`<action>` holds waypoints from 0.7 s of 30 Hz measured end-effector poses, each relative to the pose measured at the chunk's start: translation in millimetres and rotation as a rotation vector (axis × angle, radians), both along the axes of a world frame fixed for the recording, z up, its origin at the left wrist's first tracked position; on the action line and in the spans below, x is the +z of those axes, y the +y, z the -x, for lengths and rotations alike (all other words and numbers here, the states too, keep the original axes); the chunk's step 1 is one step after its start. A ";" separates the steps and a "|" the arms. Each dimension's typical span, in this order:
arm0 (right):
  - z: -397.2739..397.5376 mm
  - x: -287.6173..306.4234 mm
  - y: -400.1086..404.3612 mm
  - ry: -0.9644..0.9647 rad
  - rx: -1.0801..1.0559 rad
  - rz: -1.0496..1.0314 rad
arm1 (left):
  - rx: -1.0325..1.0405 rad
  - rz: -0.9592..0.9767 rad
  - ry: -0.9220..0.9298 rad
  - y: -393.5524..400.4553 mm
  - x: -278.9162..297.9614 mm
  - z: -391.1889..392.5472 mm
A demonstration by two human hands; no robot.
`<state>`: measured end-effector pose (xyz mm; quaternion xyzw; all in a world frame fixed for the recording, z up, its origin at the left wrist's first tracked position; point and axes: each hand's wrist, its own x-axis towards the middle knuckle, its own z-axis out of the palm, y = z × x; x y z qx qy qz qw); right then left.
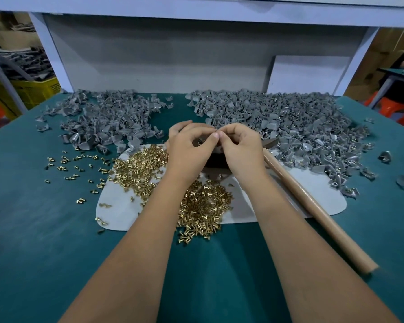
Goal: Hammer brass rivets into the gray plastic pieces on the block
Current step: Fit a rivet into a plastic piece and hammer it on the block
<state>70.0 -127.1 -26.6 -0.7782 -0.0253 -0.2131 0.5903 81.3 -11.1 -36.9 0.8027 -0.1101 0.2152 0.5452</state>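
We have both hands together over the dark block [216, 159], thumbs nearly touching. The left hand [191, 150] and right hand [240, 150] curl their fingers [214, 135] round something small between them, likely a gray plastic piece, though we cannot tell for certain. The brass rivets [203, 206] lie just beneath our wrists, on the side toward us. The hammer [313, 206] rests on the worktop [33, 229] just right of the right hand, its handle running back toward us, so the right hand is nearer.
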 end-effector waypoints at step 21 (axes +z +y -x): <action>0.8 -0.4 0.4 -0.016 -0.030 -0.030 | 0.225 0.063 0.095 22.5 1.0 -12.3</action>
